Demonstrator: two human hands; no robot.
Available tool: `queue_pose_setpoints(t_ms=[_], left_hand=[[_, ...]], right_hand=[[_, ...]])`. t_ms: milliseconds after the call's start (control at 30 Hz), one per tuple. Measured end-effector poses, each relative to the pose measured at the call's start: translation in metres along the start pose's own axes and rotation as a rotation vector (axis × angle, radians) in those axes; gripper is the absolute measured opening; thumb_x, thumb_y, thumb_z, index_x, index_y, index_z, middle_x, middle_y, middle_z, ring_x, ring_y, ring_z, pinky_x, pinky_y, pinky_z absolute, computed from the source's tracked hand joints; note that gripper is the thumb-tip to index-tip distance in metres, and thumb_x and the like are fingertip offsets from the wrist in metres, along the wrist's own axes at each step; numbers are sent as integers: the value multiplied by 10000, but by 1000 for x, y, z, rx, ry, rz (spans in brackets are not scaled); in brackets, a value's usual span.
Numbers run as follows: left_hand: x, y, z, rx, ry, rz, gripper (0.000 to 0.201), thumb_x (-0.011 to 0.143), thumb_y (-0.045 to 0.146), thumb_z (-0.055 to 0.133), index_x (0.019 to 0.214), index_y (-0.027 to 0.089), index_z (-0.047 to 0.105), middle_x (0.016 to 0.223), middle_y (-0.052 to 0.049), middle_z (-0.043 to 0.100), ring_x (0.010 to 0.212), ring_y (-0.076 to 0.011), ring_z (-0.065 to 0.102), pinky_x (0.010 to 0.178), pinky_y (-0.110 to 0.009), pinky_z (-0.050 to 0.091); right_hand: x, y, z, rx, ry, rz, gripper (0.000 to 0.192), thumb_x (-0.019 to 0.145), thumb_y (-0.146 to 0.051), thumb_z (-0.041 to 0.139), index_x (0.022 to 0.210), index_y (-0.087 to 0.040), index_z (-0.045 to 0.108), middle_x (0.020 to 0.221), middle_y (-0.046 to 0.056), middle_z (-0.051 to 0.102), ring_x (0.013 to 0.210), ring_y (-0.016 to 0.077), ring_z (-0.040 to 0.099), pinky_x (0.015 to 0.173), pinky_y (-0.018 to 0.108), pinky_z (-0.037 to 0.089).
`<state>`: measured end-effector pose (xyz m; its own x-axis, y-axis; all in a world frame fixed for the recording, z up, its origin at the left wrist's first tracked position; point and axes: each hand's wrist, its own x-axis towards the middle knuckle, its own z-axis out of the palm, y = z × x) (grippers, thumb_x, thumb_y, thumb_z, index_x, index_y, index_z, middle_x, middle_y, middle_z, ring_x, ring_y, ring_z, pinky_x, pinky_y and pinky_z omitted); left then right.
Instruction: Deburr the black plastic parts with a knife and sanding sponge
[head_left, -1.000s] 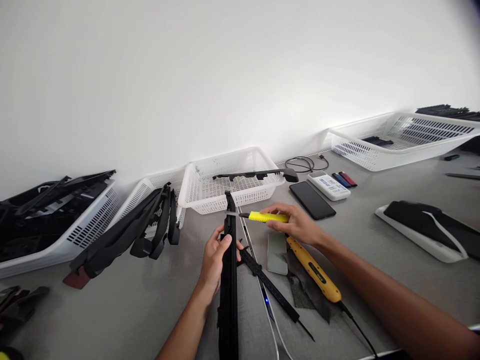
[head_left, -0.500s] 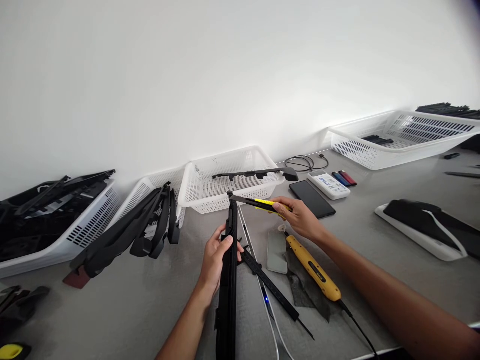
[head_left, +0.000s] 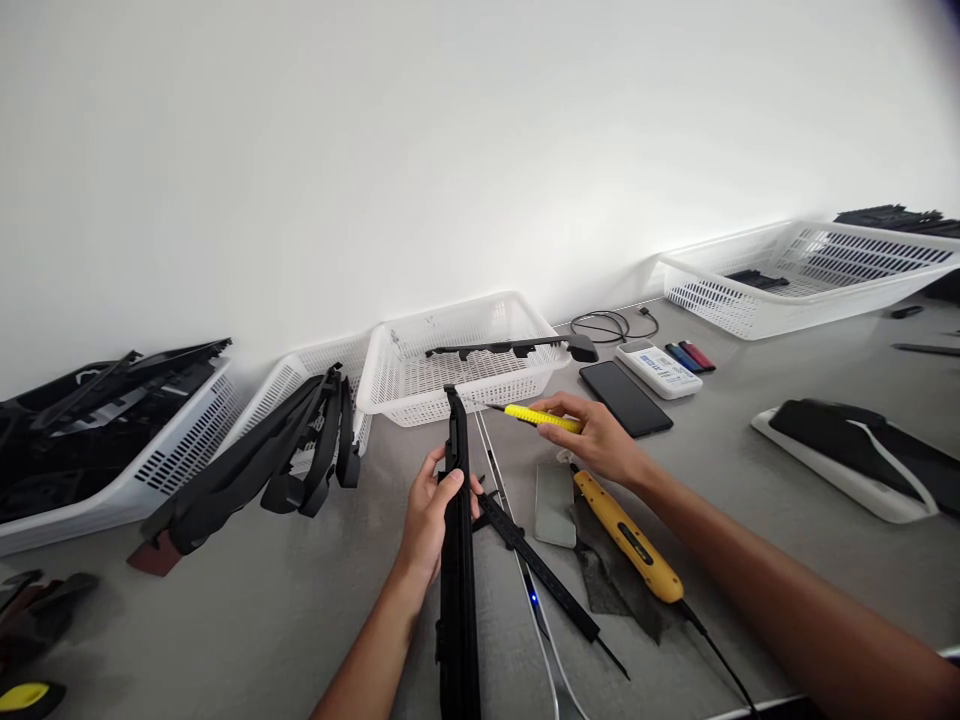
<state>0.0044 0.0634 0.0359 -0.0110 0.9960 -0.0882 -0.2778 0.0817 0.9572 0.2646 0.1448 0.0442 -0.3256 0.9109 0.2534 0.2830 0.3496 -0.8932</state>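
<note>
Since half a second ago the yellow utility knife (head_left: 541, 417) has dipped and pulled back from the tip of the long black plastic strip (head_left: 457, 540); strip tip shifted slightly left. Left hand (head_left: 431, 515) — fingers wrapped round the strip, which rises from the near edge toward the baskets. Right hand (head_left: 600, 440) pinches the knife just right of the strip's tip, not touching it. Under the right wrist: yellow-handled tool (head_left: 628, 540) with cord, grey cloth (head_left: 600, 580), second black strip (head_left: 536, 570). Beyond — white basket (head_left: 390, 375), phone (head_left: 624, 398), coiled cable (head_left: 611, 325). Open grey surface (head_left: 262, 600) lies left of the forearm.
</note>
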Motion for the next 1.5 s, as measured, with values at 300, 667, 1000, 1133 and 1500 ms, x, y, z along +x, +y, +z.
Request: queue_pose_setpoints(t_ms=[300, 667, 1000, 1133, 1500], left_hand=[[-1, 2, 4, -17, 51, -12, 582, 816, 459, 812, 1270, 206, 551, 737, 11, 739, 504, -124, 594, 501, -235, 472], [-2, 1, 4, -16, -11, -7, 547, 853, 430, 779, 1265, 179, 523, 744, -8, 746, 527, -129, 593, 518, -241, 467], [0, 1, 3, -36, 16, -5, 547, 852, 432, 775, 1263, 196, 501, 729, 13, 736, 506, -112, 559, 498, -222, 452], [-1, 1, 5, -41, 8, -10, 563, 835, 437, 788, 1255, 191, 505, 715, 9, 735, 511, -116, 561, 502, -225, 456], [1, 1, 3, -36, 73, 32, 540, 878, 483, 785, 1271, 208, 536, 734, 23, 721, 515, -107, 558, 485, -206, 454]], right_hand=[[-2, -1, 2, -10, -106, -83, 270, 905, -397, 713, 1094, -223, 795, 1048, 60, 761, 917, 243, 664, 799, 342, 480], [0, 1, 2, 68, 32, 64, 484, 1024, -592, 513, 1086, -168, 737, 666, -10, 537, 575, 152, 445, 542, 286, 349], [-3, -5, 0, 46, -126, -5, 248, 853, -315, 705, 1082, -221, 703, 898, 16, 670, 810, 202, 582, 724, 314, 434], [0, 3, 2, 60, -48, -10, 276, 996, -443, 591, 1061, -206, 717, 870, 22, 655, 750, 182, 555, 684, 302, 419], [-4, -7, 3, -24, -201, -137, 318, 1034, -465, 567, 1125, -208, 731, 985, 43, 733, 886, 225, 646, 807, 333, 472]])
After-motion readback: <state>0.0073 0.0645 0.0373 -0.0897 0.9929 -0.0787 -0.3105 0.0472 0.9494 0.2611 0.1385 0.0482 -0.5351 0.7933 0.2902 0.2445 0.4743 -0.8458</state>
